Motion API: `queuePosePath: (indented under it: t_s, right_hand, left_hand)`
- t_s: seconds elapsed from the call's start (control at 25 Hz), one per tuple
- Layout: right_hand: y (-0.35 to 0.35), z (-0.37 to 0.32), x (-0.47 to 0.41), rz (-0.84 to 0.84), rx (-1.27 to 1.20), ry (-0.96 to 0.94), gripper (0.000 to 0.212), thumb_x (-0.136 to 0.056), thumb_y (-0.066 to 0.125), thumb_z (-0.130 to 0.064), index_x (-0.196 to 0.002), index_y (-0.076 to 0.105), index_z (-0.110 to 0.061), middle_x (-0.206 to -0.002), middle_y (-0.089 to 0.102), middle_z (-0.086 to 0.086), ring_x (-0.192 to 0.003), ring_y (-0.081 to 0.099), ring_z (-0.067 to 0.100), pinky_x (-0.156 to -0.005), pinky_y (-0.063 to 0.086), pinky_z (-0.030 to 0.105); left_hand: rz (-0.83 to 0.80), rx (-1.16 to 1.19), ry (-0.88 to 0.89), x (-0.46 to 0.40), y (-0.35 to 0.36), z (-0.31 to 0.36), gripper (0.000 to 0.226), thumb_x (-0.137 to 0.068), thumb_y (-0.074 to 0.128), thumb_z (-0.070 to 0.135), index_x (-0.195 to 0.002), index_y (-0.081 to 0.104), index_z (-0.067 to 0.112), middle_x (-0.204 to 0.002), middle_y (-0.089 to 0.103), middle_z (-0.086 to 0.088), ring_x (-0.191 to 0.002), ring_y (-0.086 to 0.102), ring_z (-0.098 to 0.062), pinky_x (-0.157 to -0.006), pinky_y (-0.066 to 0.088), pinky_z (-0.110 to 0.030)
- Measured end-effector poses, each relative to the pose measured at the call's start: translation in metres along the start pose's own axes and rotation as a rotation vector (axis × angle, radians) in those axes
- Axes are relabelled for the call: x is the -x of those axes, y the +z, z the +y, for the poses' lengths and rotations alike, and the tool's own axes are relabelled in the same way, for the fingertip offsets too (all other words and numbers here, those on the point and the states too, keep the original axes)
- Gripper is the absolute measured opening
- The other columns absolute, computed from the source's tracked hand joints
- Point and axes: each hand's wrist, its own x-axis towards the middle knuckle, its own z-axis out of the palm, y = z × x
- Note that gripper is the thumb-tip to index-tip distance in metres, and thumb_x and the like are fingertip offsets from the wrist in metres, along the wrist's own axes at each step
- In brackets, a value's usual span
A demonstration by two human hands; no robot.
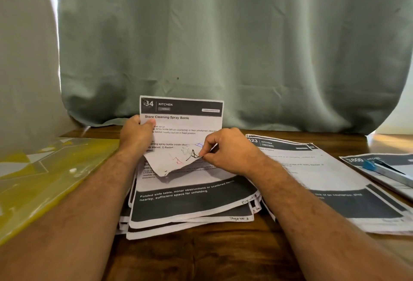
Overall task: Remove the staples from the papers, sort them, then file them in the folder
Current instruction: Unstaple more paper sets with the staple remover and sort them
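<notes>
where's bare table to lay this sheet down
Bare wood shows on the table in front of the middle pile, between the forearms. Elsewhere it is crowded: yellow folder on the left, right-hand piles overlapping to the right edge.

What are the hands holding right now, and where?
One sheet: left hand grips its left edge, right hand pinches its curled lower right edge.

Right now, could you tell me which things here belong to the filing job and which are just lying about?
Job: held sheet, pinched by left hand and right hand; paper stack; right-hand sheets; yellow folder; blue-handled tool, possibly the staple remover.
Lying about: curtain; wooden table.
</notes>
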Motion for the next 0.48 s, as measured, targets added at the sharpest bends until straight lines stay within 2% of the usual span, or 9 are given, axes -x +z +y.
queuePosePath:
  t_s: [0.12, 0.2, 0.32, 0.48]
  right_hand:
    - [0.000, 0.000, 0.000, 0.012, -0.004, -0.014, 0.009, -0.084, 0.072, -0.014, -0.083, 0.076, -0.023, -0.086, 0.073, -0.015, -0.078, 0.067, -0.002, -0.083, 0.058, 0.024]
    - [-0.001, 0.000, 0.000, 0.046, -0.009, -0.012, 0.013, -0.087, 0.069, -0.014, -0.088, 0.076, -0.025, -0.092, 0.072, -0.014, -0.082, 0.066, 0.000, -0.083, 0.057, 0.023]
    - [-0.003, 0.002, -0.005, 0.232, -0.049, -0.039, 0.017, -0.091, 0.065, -0.014, -0.095, 0.076, -0.026, -0.096, 0.073, -0.011, -0.084, 0.066, 0.002, -0.085, 0.056, 0.020]
    - [-0.003, 0.005, -0.011, 0.503, -0.210, -0.104, 0.015, -0.086, 0.072, -0.011, -0.098, 0.078, -0.018, -0.104, 0.075, -0.004, -0.095, 0.069, 0.004, -0.095, 0.053, 0.025]
  left_hand:
    - [-0.013, -0.003, 0.008, 0.001, 0.001, 0.001, 0.011, -0.101, 0.058, 0.026, -0.104, 0.066, 0.020, -0.100, 0.072, -0.002, -0.086, 0.068, -0.022, -0.074, 0.052, -0.031]
    - [-0.005, 0.014, 0.009, 0.001, 0.001, 0.001, 0.011, -0.100, 0.059, 0.026, -0.103, 0.067, 0.019, -0.100, 0.072, -0.002, -0.087, 0.069, -0.022, -0.077, 0.054, -0.033]
    - [-0.017, 0.050, -0.031, 0.000, 0.002, 0.003, 0.011, -0.101, 0.057, 0.022, -0.100, 0.068, 0.018, -0.098, 0.073, -0.002, -0.082, 0.069, -0.019, -0.074, 0.057, -0.034]
    - [-0.124, 0.082, -0.078, 0.005, 0.006, 0.009, 0.020, -0.100, 0.054, 0.018, -0.089, 0.071, 0.017, -0.094, 0.077, -0.002, -0.088, 0.072, -0.023, -0.087, 0.058, -0.042]
